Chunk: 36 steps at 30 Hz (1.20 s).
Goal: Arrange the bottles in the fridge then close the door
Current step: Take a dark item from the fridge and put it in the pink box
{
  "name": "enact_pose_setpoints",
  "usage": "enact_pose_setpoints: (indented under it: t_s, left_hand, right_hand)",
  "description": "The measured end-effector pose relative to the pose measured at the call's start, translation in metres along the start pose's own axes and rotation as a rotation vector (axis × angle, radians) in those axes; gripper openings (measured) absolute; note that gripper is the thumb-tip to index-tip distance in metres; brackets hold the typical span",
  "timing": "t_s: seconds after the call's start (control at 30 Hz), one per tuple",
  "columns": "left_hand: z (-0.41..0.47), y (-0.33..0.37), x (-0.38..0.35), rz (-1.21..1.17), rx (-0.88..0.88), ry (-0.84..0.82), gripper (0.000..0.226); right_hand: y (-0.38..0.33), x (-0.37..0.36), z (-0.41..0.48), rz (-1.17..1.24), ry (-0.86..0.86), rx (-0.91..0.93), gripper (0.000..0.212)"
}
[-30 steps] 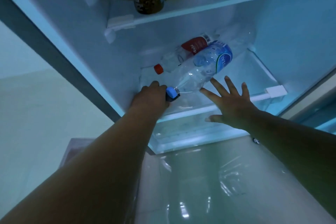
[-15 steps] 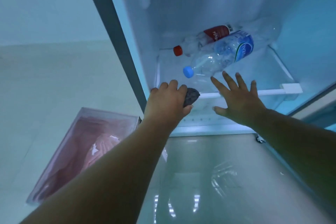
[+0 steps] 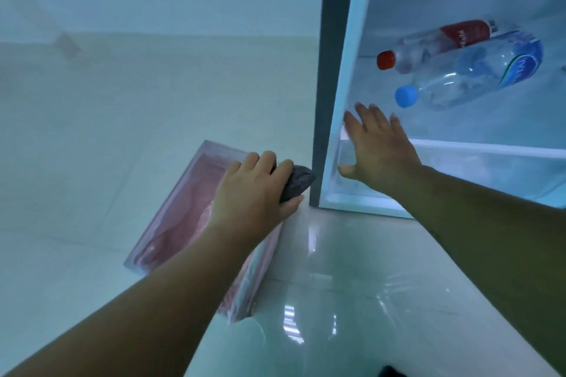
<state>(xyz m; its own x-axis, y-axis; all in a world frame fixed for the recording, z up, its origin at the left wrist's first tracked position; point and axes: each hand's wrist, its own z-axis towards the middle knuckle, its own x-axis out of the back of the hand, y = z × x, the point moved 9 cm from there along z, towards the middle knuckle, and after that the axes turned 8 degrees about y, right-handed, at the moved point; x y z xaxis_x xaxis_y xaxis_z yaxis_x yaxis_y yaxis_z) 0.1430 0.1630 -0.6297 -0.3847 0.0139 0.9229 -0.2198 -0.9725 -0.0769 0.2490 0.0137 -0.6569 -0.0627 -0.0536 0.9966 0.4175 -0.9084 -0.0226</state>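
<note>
Two clear plastic bottles lie on their sides on the fridge's lower shelf [image 3: 490, 148]. The red-capped bottle [image 3: 435, 46] with a red label lies behind. The blue-capped bottle [image 3: 477, 79] with a blue label lies in front of it, cap pointing left. My left hand [image 3: 254, 193] is outside the fridge, over the pink box, closed around a dark grey crumpled cloth [image 3: 297, 182]. My right hand [image 3: 379, 150] hovers spread and empty at the front left of the shelf, below the blue cap, touching no bottle.
The fridge's dark left side edge [image 3: 329, 86] stands upright between my hands. A translucent pink box [image 3: 190, 217] sits on the glossy tiled floor [image 3: 337, 300] left of the fridge. A pale wall fills the left.
My left hand let go of the blue-capped bottle and drew back left, out of the fridge, holding the dark cloth. The view swung left. My right hand stayed spread at the shelf front.
</note>
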Motion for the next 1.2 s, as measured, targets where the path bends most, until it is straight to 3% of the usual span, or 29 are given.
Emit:
enact_pose_setpoints:
  t_s: [0.1, 0.33, 0.47, 0.57, 0.73, 0.97, 1.2]
  left_hand:
    - [-0.023, -0.036, -0.009, 0.014, 0.093, -0.048, 0.043]
    - [-0.078, -0.092, -0.036, 0.123, 0.326, -0.165, 0.045]
    - [-0.092, -0.102, -0.042, 0.262, 0.466, -0.224, 0.094]
    - [-0.092, -0.099, -0.049, 0.223, 0.485, -0.239, 0.104]
    - [-0.075, -0.077, -0.042, 0.151, 0.404, -0.168, 0.102]
    - [-0.027, 0.020, -0.023, 0.029, -0.010, -0.016, 0.093]
    - [0.031, 0.111, -0.015, -0.079, -0.188, 0.136, 0.088]
  right_hand:
    - [-0.001, -0.003, 0.005, -0.046, 0.057, -0.016, 0.102]
    - [-0.002, -0.005, 0.007, -0.095, 0.206, -0.012, 0.090]
    - [-0.001, -0.008, 0.007, -0.080, 0.237, -0.018, 0.090]
    - [-0.001, -0.008, 0.007, -0.066, 0.248, -0.017, 0.089]
    - [0.000, -0.006, 0.007, -0.049, 0.218, -0.003, 0.091]
    - [0.028, -0.002, -0.021, 0.047, 0.102, 0.036, 0.094]
    - [0.092, 0.001, -0.065, -0.006, 0.102, 0.035, 0.090]
